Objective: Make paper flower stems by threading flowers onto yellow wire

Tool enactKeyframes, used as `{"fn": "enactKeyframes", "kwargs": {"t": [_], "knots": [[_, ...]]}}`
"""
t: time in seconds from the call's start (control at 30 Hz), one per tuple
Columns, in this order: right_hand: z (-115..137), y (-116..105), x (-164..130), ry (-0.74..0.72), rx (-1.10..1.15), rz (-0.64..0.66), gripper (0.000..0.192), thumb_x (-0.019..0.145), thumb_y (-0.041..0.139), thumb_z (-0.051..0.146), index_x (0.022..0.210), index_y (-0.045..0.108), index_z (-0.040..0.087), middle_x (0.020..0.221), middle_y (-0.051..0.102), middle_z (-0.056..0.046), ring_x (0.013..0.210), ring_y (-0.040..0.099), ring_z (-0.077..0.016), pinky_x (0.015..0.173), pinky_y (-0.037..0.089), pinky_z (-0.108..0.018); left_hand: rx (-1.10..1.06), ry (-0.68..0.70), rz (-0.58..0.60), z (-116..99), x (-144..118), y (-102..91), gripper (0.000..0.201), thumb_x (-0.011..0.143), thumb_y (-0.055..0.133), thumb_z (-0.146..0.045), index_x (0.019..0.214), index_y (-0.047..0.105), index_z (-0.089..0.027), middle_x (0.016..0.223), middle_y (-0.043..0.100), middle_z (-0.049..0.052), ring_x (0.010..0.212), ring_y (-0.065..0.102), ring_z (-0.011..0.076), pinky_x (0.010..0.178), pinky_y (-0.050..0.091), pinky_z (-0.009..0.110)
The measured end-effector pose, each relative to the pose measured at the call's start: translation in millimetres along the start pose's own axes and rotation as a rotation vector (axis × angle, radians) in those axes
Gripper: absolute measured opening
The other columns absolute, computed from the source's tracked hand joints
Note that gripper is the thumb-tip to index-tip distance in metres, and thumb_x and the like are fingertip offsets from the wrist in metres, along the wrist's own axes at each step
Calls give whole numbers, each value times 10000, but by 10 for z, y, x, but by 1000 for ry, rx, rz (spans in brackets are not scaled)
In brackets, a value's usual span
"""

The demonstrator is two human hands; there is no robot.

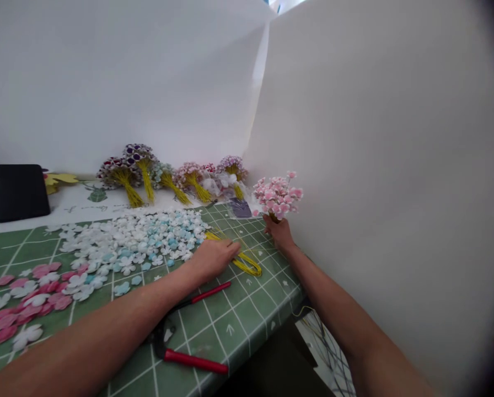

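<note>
Pink flower bunch (278,196), head view: held heads-up near the right edge of the green table (230,309), close to the pale screen (379,165). Right hand (280,234): closed round the stems just under the blossoms, forearm reaching up from lower right past the table edge. Left hand (217,258): palm down over the yellow wires (256,272), fingers curled; whether pinching a strand or merely resting, cannot tell. Left forearm: laid long and low from lower left, crossing in front of part of the red-handled pliers (195,361), alongside the loose petals (164,237).

Step in hand, as judged: steadying the bunch on one side while handling wire on the other. To do well: keep the right grip on the stems, firm enough to stop slipping, low enough not to crush the heads. Separate one strand at a time from the looped wires; draw along its length rather than sideways, to avoid tangles. Hold blossoms clear of the screen. Raise the left forearm slightly, so as not to sweep petals or snag the pliers. Stem ends: hidden, evenness not checkable.
</note>
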State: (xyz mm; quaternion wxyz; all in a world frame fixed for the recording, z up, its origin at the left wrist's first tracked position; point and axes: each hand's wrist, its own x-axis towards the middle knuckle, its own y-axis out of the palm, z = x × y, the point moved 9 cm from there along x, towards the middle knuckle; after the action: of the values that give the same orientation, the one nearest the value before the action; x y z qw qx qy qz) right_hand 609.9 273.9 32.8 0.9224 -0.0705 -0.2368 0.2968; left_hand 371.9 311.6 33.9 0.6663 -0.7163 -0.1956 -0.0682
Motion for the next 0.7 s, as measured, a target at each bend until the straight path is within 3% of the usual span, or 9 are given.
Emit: {"fn": "enactKeyframes", "kwargs": {"t": [0.07, 0.17, 0.23, 0.3, 0.37, 0.47, 0.6, 0.7], "knots": [[69, -69, -4, -23, -75, -2, 363, 661, 603, 522, 584, 432, 211, 460, 402, 55, 434, 375, -93, 453, 393, -240, -91, -124, -147, 123, 2, -247, 279, 969, 336, -307, 1023, 596, -221, 882, 700, 53, 766, 651, 175, 635, 449, 255], [203, -172, -38, -79, -184, 10, 304, 648, 600, 470, 568, 484, 200, 489, 478, 22, 530, 472, -142, 531, 427, -267, -317, -274, -503, 327, -75, -774, 361, 993, 268, -331, 1091, 595, -213, 1001, 697, 54, 893, 646, 163, 789, 480, 272], [312, -195, -87, -134, -239, 30, 247, 653, 588, 426, 599, 534, 190, 578, 563, -5, 652, 538, -182, 628, 455, -293, -432, -231, -708, 349, -135, -1105, 383, 994, 270, -336, 1176, 574, -190, 1123, 656, 78, 1020, 614, 165, 903, 467, 294], [415, -164, -154, -183, -279, 52, 209, 672, 572, 390, 648, 572, 182, 673, 620, -25, 739, 563, -202, 696, 460, -303, -486, -121, -813, 280, -165, -1342, 402, 990, 291, -333, 1285, 515, -176, 1258, 588, 102, 1175, 541, 178, 1016, 419, 336], [505, -87, -228, -218, -311, 69, 197, 699, 556, 370, 694, 593, 177, 722, 644, -38, 761, 567, -204, 710, 458, -296, -502, -10, -818, 160, -161, -1442, 433, 990, 288, -313, 1386, 417, -196, 1415, 468, 100, 1322, 416, 188, 1110, 334, 383], [623, 76, -336, -265, -341, 96, 185, 741, 523, 341, 746, 605, 175, 770, 658, -41, 765, 564, -195, 718, 454, -283, -486, 128, -686, -66, -108, -1338, 482, 990, 274, -272, 1471, 276, -252, 1542, 289, 66, 1420, 257, 190, 1164, 250, 417], [707, 238, -423, -315, -357, 162, 120, 700, 549, 281, 756, 592, 184, 775, 650, -22, 753, 552, -185, 705, 450, -267, -450, 203, -540, -222, -67, -1108, 513, 983, 271, -222, 1494, 228, -232, 1545, 281, 78, 1434, 220, 188, 1182, 228, 417], [704, 228, -423, -340, -370, 185, 80, 668, 548, 250, 714, 569, 187, 729, 623, -16, 720, 529, -181, 680, 443, -273, -469, 182, -558, -152, -67, -1142, 496, 983, 279, -224, 1479, 275, -215, 1545, 280, 83, 1429, 236, 190, 1181, 235, 411]]}}
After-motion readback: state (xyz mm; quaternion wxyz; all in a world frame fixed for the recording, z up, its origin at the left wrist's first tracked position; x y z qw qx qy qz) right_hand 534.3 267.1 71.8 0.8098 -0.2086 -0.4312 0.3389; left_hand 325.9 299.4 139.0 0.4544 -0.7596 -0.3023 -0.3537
